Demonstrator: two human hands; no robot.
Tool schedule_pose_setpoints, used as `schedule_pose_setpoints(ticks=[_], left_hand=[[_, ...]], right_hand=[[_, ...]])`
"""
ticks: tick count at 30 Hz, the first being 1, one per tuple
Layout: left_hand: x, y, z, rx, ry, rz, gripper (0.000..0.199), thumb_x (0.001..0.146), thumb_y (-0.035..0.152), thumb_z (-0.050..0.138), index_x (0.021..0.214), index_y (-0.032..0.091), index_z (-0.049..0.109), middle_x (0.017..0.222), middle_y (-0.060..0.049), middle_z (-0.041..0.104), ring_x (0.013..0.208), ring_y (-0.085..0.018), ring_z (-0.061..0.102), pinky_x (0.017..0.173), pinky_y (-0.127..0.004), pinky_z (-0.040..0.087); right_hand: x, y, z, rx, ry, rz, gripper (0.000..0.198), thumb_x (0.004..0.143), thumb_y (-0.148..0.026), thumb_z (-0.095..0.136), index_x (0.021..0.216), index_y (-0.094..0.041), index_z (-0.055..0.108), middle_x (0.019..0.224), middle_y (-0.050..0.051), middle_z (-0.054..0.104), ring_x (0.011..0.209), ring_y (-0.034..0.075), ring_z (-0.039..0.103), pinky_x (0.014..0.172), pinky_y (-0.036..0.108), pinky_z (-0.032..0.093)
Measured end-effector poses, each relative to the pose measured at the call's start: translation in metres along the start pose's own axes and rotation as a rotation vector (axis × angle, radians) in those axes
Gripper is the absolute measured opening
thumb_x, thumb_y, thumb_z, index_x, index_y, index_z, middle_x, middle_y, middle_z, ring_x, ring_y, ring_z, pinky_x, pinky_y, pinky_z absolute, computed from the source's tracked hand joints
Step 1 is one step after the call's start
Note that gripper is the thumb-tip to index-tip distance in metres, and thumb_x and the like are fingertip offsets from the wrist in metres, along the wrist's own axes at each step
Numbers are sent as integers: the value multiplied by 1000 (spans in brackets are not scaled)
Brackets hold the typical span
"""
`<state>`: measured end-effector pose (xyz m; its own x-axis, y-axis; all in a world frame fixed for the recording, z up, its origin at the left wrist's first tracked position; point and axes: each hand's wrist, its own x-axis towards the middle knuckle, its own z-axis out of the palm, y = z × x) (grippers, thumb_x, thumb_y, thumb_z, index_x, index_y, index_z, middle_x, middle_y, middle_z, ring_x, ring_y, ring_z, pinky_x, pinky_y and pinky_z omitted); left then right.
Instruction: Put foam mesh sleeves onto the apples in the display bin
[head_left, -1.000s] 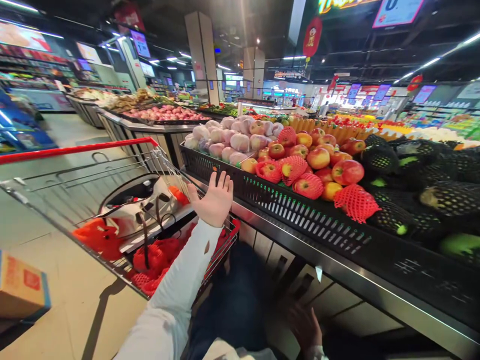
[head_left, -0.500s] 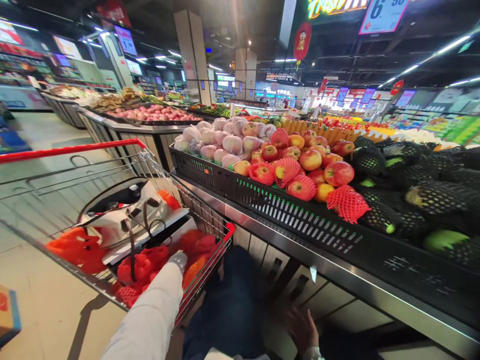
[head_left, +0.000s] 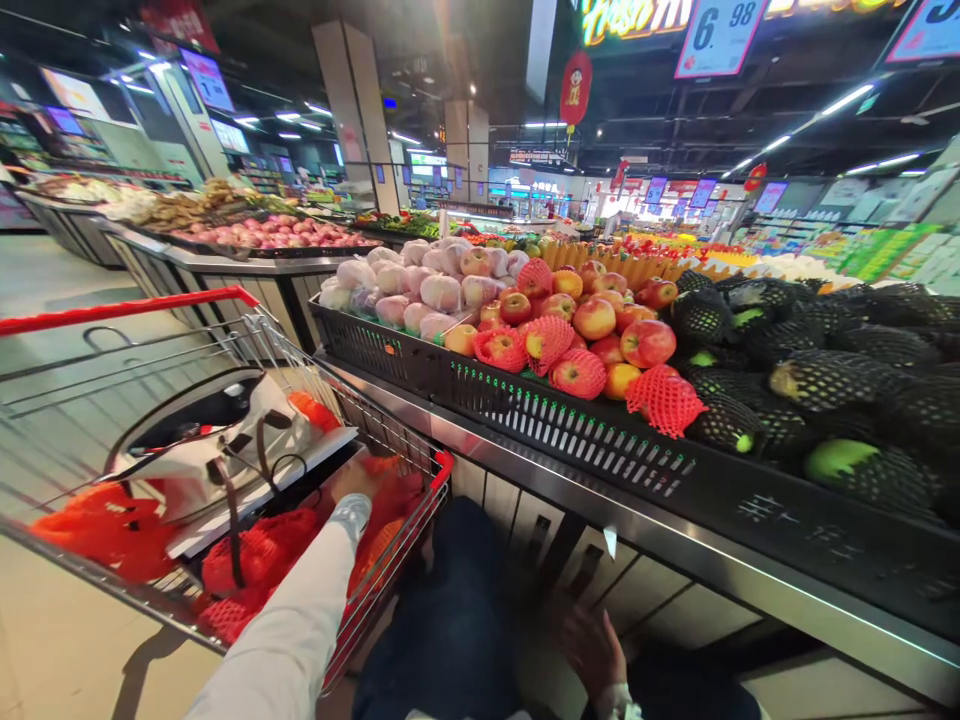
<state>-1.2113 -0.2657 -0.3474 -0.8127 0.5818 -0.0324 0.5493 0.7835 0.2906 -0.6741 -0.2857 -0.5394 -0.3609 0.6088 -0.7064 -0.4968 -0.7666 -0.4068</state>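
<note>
In the head view, we are reaching our left hand (head_left: 352, 480) into the shopping cart (head_left: 442, 468), beside the red netting (head_left: 255, 552); its fingers are hiding, so we cannot tell their grip. Our right hand (head_left: 591, 650) is hanging near the desk (head_left: 517, 465), fingers loosely extended. Apples (head_left: 577, 372) are lying above in a black crate (head_left: 442, 370).

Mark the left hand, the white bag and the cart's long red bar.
Left hand (head_left: 352, 479), head view: just past the wrist.
White bag (head_left: 201, 474), head view: pale side.
Red bar (head_left: 127, 308), head view: visible length's middle.
</note>
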Motion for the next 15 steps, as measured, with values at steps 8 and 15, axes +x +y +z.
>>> schedule_pose_setpoints(ticks=[8, 15], left_hand=[[-1, 10, -20, -80, 227, -37, 49, 92, 46, 38, 85, 9, 70, 88, -21, 72, 80, -32, 66, 64, -35, 43], [-44, 74, -95, -273, 621, 183, 52, 96, 43, 33, 50, 18, 41, 51, -1, 45, 54, -12, 39, 57, -26, 28]], right_hand=[[-5, 0, 1, -2, -39, -25, 65, 48, -70, 78, 95, -25, 76, 99, 9, 80, 91, 28, 71, 78, 36, 49], [7, 1, -3, -146, 2, -47, 62, 41, -84, 65, 81, -37, 79, 95, 5, 80, 103, 35, 68, 88, 49, 49]])
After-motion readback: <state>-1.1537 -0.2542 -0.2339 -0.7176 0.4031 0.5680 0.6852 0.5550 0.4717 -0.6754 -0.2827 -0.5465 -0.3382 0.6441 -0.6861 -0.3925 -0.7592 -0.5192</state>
